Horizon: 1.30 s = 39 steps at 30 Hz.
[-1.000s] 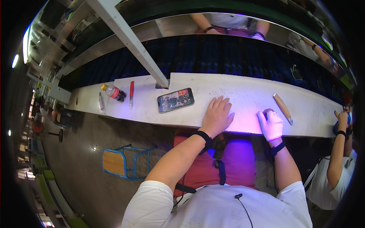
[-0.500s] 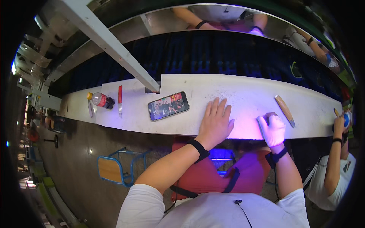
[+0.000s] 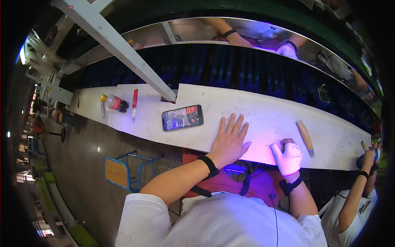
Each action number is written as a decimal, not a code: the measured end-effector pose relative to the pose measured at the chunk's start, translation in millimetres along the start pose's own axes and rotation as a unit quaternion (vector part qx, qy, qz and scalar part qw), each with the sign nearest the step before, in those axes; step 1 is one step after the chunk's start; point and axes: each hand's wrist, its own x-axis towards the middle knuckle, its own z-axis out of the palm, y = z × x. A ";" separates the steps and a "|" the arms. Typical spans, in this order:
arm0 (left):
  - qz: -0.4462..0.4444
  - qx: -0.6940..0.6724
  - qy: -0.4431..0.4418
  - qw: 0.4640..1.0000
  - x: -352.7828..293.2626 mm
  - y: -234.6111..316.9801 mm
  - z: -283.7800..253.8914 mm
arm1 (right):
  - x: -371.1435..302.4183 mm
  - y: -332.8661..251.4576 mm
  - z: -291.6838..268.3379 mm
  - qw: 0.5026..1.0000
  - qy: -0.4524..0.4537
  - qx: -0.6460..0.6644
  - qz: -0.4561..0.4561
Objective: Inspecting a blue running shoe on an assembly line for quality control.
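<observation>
My left hand (image 3: 229,140) lies palm down on the white board (image 3: 263,111), fingers spread and holding nothing. A white glove covers most of my right hand (image 3: 288,156), which rests as a loose fist near the board's front edge. Its thumb sticks out to the side, and nothing shows in the curled fingers. Just right of that fist lies a tapered wooden piece (image 3: 305,138) with a darker tip. Left of my left hand, a smartphone (image 3: 183,118) lies face up with a picture of people on its lit screen.
Farther left are a red-handled knife (image 3: 135,106) and a yellow-capped bottle (image 3: 114,103) of dark drink on its side. A grey metal post (image 3: 123,53) slants down to the board. Dark rollers (image 3: 214,66) run behind. At right, a co-worker's hands (image 3: 369,158) hold something blue.
My view has shifted, so the board's right part appears lower. Both hands keep nearly the same places and poses on the board.
</observation>
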 end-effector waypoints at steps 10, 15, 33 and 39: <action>0.003 -0.031 0.026 0.999 -3.3 -1.5 6.0 | -3.2 2.4 5.1 1.000 0.022 -0.006 -0.015; -0.002 -0.039 0.023 0.999 -0.9 -1.1 1.7 | -1.8 1.0 4.3 1.000 0.022 -0.019 -0.010; 0.017 -0.024 0.048 0.998 -5.2 -3.0 4.3 | -3.4 2.3 5.7 1.000 0.027 -0.013 0.006; 0.029 -0.031 0.031 0.999 -3.2 -4.1 2.2 | -0.2 1.4 3.7 1.000 0.020 -0.019 0.013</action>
